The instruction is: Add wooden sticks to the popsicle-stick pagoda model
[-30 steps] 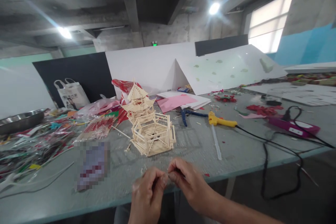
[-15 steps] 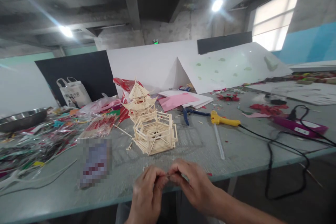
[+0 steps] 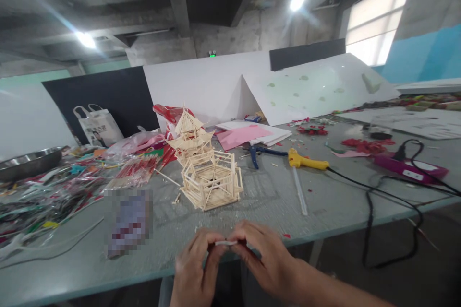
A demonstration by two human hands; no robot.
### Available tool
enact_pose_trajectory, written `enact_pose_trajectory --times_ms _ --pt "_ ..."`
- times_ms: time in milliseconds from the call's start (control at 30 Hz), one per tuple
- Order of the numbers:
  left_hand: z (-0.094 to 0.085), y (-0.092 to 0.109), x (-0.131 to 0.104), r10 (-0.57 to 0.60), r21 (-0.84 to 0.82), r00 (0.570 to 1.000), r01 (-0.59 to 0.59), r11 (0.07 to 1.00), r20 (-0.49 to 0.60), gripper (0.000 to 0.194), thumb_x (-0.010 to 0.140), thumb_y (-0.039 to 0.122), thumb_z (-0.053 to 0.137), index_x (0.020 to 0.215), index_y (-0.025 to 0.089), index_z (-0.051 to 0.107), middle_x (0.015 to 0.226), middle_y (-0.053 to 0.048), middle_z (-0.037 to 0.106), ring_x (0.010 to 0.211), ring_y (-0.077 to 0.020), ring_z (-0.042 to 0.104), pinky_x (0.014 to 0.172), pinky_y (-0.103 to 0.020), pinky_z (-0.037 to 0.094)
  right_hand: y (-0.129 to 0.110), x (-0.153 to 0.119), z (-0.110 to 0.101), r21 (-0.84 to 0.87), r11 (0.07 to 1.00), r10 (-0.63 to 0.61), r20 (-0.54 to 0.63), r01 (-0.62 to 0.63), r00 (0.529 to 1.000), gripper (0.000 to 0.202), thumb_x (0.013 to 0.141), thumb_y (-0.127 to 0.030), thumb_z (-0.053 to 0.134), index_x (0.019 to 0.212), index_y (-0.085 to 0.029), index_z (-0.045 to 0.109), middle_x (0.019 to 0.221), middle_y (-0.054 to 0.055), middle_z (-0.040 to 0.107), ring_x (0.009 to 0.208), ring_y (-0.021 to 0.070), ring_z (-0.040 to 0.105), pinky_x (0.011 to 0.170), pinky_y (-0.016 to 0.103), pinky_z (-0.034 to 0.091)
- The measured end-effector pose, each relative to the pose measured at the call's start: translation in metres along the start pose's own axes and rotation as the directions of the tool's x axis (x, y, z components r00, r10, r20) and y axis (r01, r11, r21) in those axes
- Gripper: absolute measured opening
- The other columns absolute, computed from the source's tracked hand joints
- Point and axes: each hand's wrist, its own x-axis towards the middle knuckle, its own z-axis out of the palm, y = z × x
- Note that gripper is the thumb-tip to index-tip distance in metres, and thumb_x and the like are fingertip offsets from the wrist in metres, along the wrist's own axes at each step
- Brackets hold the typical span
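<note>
At the table's front edge, my left hand [image 3: 197, 264] and my right hand [image 3: 262, 256] face each other, thumbs and forefingers pinched. Between them they hold a short, thin whitish strip [image 3: 226, 243] by its two ends; its material is too small to tell. Just beyond my hands stands a pale wooden-stick model [image 3: 212, 184], an open many-sided base with railings. Behind it rises a tiered tower with a pointed stick roof [image 3: 188, 124]. A yellow hot glue gun [image 3: 309, 161] lies on its side to the right, with a clear glue stick [image 3: 299, 192] near it.
Blue-handled pliers [image 3: 256, 154] lie left of the glue gun. Its black cord runs toward a purple power strip [image 3: 410, 169]. Plastic-wrapped craft materials [image 3: 46, 196] and a metal bowl [image 3: 30, 163] cover the left. Pink paper [image 3: 243, 136] lies behind the model.
My hands have drawn slightly apart, and the whitish strip between the fingertips now shows. The model and tools stay where they were; the view has shifted a little.
</note>
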Motion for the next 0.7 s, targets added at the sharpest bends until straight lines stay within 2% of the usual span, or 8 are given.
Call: enact_pose_trajectory --times_ms 133,300,367,433,533,567,633,700 --pt "0.008 0.003 -0.002 0.021 -0.018 0.998 -0.022 1.0 -0.062 0.016 0.086 0.02 0.041 0.076 0.02 0.053 0.067 0.0 0.056 0.063 -0.0135 0.054 0.059 -0.022 0.041 -0.001 -0.001 0.001 -0.016 1.0 0.016 0.004 -0.016 1.0 0.009 0.088 -0.016 0.041 0.089 -0.019 0.05 0.079 0.002 0.057 0.074 0.0127 0.052 0.069 0.024 0.039" --pt "0.003 0.01 0.001 0.006 -0.04 1.0 -0.008 0.999 -0.027 0.015 0.085 0.02 0.044 0.074 0.02 0.054 0.066 0.001 0.056 0.062 -0.012 0.053 0.059 -0.021 0.04 -0.008 0.004 -0.009 -0.006 0.999 0.044 0.058 -0.044 0.997 0.01 0.087 -0.017 0.043 0.09 -0.019 0.052 0.08 0.003 0.058 0.074 0.0127 0.052 0.069 0.024 0.041" --pt "-0.011 0.011 0.006 -0.071 -0.052 0.997 0.069 0.996 -0.028 0.013 0.084 0.025 0.048 0.074 0.021 0.056 0.065 0.001 0.057 0.06 -0.0118 0.052 0.058 -0.021 0.041 -0.01 0.011 -0.025 0.0 0.999 0.038 0.077 -0.038 0.996 0.012 0.086 -0.021 0.047 0.097 -0.019 0.052 0.085 0.004 0.059 0.077 0.0133 0.053 0.071 0.025 0.042" --pt "-0.035 0.01 0.014 -0.216 -0.098 0.974 0.21 0.973 -0.062 0.014 0.08 0.032 0.052 0.073 0.021 0.058 0.062 0.002 0.057 0.058 -0.0121 0.051 0.056 -0.021 0.041 -0.007 0.025 -0.049 -0.014 0.999 0.053 0.016 -0.053 0.998 0.017 0.085 -0.024 0.049 0.1 -0.018 0.053 0.086 0.005 0.059 0.077 0.0137 0.053 0.07 0.026 0.042" --pt "-0.079 -0.001 0.039 -0.417 -0.315 0.909 0.397 0.862 0.004 0.018 0.074 0.036 0.057 0.071 0.018 0.059 0.058 0.001 0.057 0.055 -0.0118 0.052 0.055 -0.022 0.044 0.012 0.058 -0.086 -0.038 0.982 0.179 -0.128 -0.185 0.976 0.016 0.085 -0.031 0.049 0.088 -0.017 0.057 0.076 0.004 0.059 0.069 0.013 0.053 0.063 0.025 0.043" --pt "-0.093 -0.008 0.051 -0.497 -0.39 0.867 0.47 0.792 0.035 0.016 0.071 0.033 0.06 0.071 0.017 0.058 0.058 0.001 0.058 0.053 -0.0112 0.052 0.051 -0.021 0.043 0.022 0.072 -0.096 -0.007 0.974 0.224 -0.141 -0.227 0.964 0.019 0.085 -0.034 0.05 0.086 -0.016 0.057 0.073 0.003 0.059 0.066 0.0122 0.054 0.059 0.023 0.043" --pt "-0.114 -0.025 0.077 -0.611 -0.524 0.791 0.532 0.665 0.028 0.016 0.061 0.025 0.065 0.071 0.017 0.055 0.06 0.002 0.057 0.048 -0.0088 0.048 0.041 -0.018 0.039 0.046 0.101 -0.109 0.081 0.946 0.319 -0.091 -0.313 0.943 0.02 0.083 -0.033 0.051 0.082 -0.014 0.056 0.064 0.001 0.057 0.057 0.0108 0.054 0.052 0.021 0.042" --pt "-0.125 -0.047 0.105 -0.647 -0.586 0.762 0.537 0.607 0.028 0.018 0.056 0.018 0.06 0.072 0.017 0.053 0.063 0.003 0.056 0.043 -0.0052 0.042 0.034 -0.013 0.03 0.074 0.132 -0.114 0.122 0.901 0.42 -0.019 -0.415 0.907 0.017 0.082 -0.028 0.051 0.077 -0.012 0.055 0.056 0.001 0.055 0.05 0.0101 0.053 0.047 0.02 0.041"
